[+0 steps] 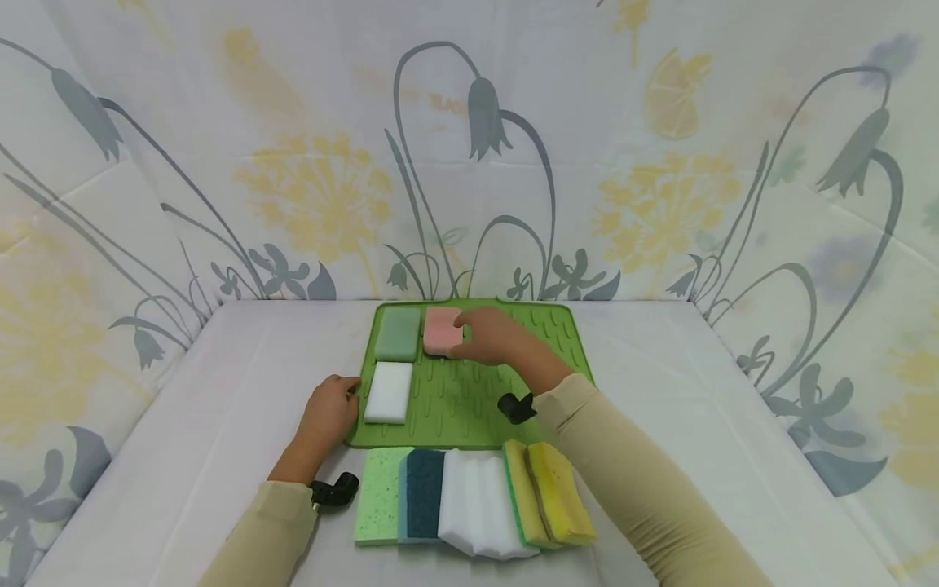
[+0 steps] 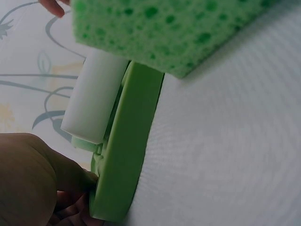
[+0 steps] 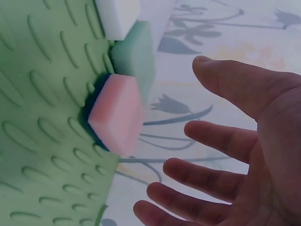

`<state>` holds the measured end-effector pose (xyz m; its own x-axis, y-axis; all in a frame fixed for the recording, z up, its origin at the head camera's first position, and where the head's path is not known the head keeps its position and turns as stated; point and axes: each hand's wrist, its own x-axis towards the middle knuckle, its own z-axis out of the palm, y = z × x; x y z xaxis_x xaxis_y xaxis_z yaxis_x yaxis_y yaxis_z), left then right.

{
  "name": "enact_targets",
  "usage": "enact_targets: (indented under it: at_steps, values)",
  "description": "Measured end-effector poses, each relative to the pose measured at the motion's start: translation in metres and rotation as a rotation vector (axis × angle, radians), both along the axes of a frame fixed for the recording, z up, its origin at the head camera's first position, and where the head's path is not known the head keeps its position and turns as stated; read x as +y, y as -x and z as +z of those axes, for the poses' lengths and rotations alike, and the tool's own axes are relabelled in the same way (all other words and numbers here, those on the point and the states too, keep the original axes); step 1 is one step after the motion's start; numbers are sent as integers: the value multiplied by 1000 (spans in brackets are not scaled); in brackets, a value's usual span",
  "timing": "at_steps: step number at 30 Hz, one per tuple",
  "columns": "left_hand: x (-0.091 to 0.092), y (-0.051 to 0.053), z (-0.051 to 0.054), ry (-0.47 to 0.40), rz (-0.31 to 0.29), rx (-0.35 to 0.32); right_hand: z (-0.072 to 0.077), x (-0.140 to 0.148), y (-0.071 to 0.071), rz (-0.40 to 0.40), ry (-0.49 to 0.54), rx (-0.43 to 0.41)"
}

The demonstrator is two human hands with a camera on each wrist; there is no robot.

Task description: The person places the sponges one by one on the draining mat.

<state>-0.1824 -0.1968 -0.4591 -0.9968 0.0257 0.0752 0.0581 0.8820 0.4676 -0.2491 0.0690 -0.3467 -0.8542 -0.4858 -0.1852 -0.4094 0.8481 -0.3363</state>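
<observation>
A green ridged drying mat [image 1: 469, 408] lies on the white table. My left hand [image 1: 330, 409] is at its left edge; in the left wrist view, thumb and curled fingers pinch the mat's edge [image 2: 124, 165]. Over the mat's far part, my right hand [image 1: 487, 336] hovers just right of a pink sponge [image 1: 442, 330]. The right wrist view shows its fingers spread and apart from the pink sponge [image 3: 120, 113], which has a dark blue underside. Left of the pink one sits a grey-green sponge [image 1: 398, 334], with a white sponge [image 1: 389, 393] nearer me.
In front of the mat stands a row of sponges: light green speckled [image 1: 383, 497], dark blue [image 1: 425, 493], white ones [image 1: 480, 501], and yellow ones [image 1: 561, 493] at the right end. A flower-printed cloth [image 1: 469, 204] hangs behind the table.
</observation>
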Motion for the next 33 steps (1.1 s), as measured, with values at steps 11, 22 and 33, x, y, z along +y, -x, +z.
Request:
enact_targets:
  at_steps: [11,22,33]
  values:
    - [1,-1,-1,9,-10,12,2,37,-36,43,29,38]
    - [-2,-3,-1,8,-11,12,2,68,-65,16,109,81]
    - [0,0,0,-4,-6,32,-3,94,-92,-55,191,98]
